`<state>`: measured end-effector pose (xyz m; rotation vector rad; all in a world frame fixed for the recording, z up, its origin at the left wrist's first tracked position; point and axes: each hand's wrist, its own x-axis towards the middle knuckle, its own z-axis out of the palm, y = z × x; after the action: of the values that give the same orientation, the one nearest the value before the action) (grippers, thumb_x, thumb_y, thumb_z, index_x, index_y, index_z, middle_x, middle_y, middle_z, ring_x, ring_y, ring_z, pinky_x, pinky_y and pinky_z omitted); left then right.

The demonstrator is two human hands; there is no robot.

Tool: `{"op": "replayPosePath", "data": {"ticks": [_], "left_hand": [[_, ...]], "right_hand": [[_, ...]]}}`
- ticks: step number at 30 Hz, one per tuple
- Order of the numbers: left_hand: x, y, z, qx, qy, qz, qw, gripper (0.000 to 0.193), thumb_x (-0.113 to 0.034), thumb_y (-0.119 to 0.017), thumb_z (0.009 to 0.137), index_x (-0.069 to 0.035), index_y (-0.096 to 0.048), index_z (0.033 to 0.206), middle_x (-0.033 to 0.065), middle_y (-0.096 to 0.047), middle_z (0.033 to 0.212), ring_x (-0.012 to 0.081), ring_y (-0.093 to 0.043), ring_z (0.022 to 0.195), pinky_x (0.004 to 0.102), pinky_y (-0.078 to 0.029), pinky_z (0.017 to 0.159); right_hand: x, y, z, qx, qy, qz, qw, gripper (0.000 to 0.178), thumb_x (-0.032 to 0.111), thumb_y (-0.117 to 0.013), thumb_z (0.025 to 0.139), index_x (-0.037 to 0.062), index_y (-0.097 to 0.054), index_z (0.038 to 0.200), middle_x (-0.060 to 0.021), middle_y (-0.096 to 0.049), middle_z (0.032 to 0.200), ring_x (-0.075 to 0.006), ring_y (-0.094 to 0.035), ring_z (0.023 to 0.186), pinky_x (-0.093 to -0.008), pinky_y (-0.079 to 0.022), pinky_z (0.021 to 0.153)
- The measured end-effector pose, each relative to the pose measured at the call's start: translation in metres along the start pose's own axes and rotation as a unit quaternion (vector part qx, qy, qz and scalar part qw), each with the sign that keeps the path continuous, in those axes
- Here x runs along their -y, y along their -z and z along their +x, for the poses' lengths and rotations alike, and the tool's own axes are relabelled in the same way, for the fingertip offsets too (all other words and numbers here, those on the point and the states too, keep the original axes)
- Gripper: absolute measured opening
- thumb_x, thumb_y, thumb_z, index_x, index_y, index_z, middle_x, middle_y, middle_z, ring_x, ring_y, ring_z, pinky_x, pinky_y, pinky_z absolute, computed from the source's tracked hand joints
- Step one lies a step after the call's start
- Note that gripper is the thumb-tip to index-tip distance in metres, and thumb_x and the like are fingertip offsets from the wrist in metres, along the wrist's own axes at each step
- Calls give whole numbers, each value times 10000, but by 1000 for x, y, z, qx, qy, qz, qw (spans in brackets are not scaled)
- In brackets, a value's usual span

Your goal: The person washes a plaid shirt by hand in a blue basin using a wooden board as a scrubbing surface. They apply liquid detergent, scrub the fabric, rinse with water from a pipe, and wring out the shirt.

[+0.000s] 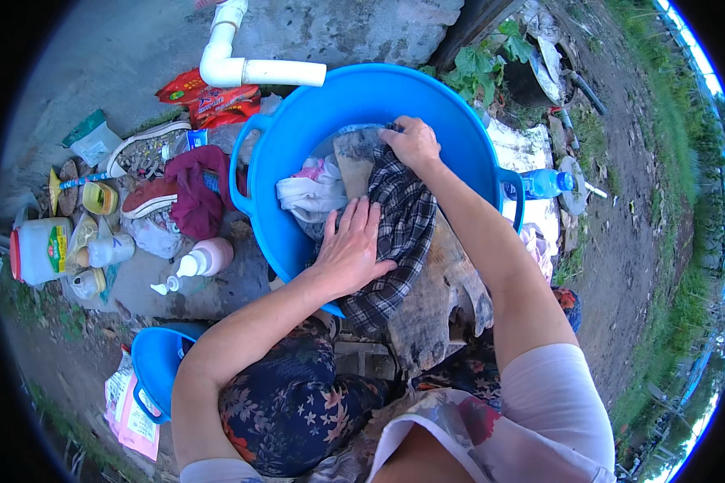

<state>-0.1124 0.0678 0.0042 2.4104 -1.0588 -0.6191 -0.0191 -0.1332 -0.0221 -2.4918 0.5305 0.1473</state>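
A dark plaid garment (403,201) lies over a worn wooden board (447,282), which slants into a big blue tub (370,80). My left hand (350,253) rests flat on the garment's left side, fingers stretched out. Farther up, my right hand (413,145) has its fingers curled over the garment's far end, gripping the cloth. Left of the board, a white cloth with a pink patch (310,193) lies in the tub. A grey-tan piece (356,165) shows beside the plaid cloth; whether it is fabric or board I cannot tell.
A white elbow pipe (278,72) reaches over the tub's far rim. At left are a pink pump bottle (209,258), maroon cloth (193,193), shoes (149,197) and a white jug (40,249). A smaller blue bucket (153,362) stands near left; a blue bottle (544,183) lies right.
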Motion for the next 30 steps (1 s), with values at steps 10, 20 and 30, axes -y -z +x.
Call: {"op": "replayPosePath", "data": {"ticks": [10, 20, 30], "left_hand": [[5, -1, -1, 14, 10, 24, 1000, 937, -441, -704, 785, 97, -268, 1417, 303, -241, 1472, 428, -216, 1395, 551, -169, 1127], [11, -2, -12, 10, 25, 8, 1000, 933, -440, -704, 788, 100, -272, 1414, 293, -257, 1471, 409, -219, 1398, 543, -179, 1126], [2, 2, -1, -12, 3, -4, 1000, 927, -429, -702, 793, 120, -275, 1405, 279, -276, 1468, 405, -253, 1384, 544, -192, 1120]], "right_hand": [[14, -10, -75, -58, 286, -139, 946, 294, 385, -624, 823, 97, -675, 794, -88, -653, 879, -297, -580, 971, -476, -425, 776], [2, 28, -111, 73, 388, 43, 918, 238, 328, -703, 774, 112, -695, 875, -65, -659, 1060, -303, -582, 1044, -494, -433, 879], [-16, 8, -17, 82, 84, 147, 982, 358, 391, -604, 853, 59, -683, 959, -170, -675, 1022, -360, -625, 990, -450, -471, 872]]}}
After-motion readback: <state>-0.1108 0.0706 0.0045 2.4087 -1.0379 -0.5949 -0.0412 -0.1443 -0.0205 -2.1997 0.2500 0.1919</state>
